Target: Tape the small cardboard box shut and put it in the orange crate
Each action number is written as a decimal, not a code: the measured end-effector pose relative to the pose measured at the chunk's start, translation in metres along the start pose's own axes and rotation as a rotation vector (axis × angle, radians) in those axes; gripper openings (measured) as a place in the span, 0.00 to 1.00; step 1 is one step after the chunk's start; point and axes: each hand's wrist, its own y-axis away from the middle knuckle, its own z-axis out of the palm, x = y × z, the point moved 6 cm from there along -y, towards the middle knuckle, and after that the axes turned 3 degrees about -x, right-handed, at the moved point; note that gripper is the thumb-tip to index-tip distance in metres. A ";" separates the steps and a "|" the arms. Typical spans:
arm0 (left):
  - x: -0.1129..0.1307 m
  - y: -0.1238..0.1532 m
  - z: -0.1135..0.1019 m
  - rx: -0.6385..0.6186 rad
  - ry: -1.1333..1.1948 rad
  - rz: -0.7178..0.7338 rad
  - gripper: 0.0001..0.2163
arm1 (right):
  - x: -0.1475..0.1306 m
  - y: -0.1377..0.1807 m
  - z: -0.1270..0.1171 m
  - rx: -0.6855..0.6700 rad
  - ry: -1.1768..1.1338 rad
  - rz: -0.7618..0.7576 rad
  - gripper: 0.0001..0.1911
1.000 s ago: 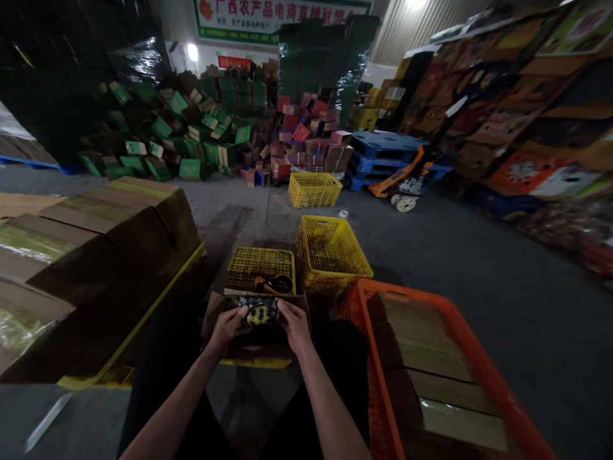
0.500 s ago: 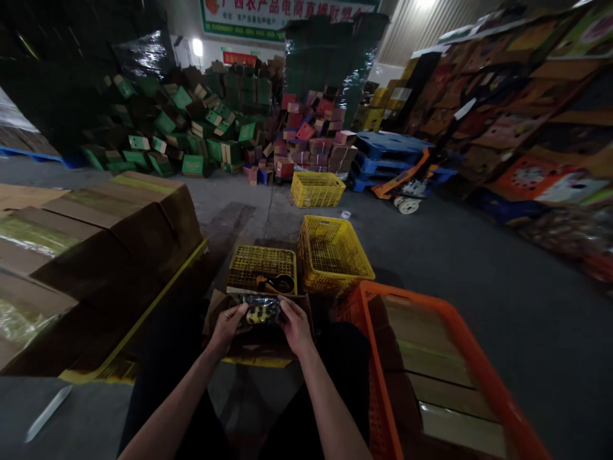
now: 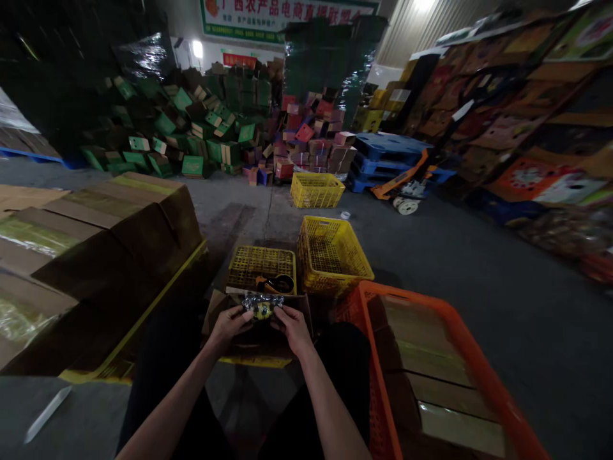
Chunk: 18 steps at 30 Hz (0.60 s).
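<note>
My left hand [image 3: 228, 324] and my right hand [image 3: 291, 327] are both closed on a clear plastic bag with yellow fruit inside [image 3: 261, 308]. They hold it over an open brown cardboard box [image 3: 253, 348] that rests in front of my knees. The fingertips of both hands pinch the bag's top close together. Behind the box lies an upturned yellow crate [image 3: 261, 265] with a tape dispenser [image 3: 275, 283] on it.
An orange crate [image 3: 460, 358] with closed cartons stands at my right. Stacked brown cartons [image 3: 90, 255] fill the left. Two more yellow crates [image 3: 330, 252] sit ahead, then piles of green and red boxes, blue pallets and a pallet jack [image 3: 402, 188]. A knife-like blade [image 3: 46, 414] lies lower left.
Both hands have drawn closer together, gathering the plastic bag's top into a tighter bunch. The view has barely shifted.
</note>
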 end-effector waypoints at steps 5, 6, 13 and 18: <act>0.000 0.000 -0.002 0.003 -0.032 0.021 0.23 | 0.000 0.002 0.010 -0.153 -0.015 0.015 0.24; 0.000 0.000 -0.002 0.003 -0.043 0.029 0.22 | 0.001 0.003 0.012 -0.165 -0.018 0.022 0.26; 0.006 0.005 0.001 -0.022 -0.091 0.053 0.20 | -0.001 0.004 0.012 -0.163 0.005 0.011 0.25; 0.006 0.005 0.004 -0.040 -0.047 0.024 0.25 | -0.005 0.006 0.011 -0.158 0.020 0.007 0.24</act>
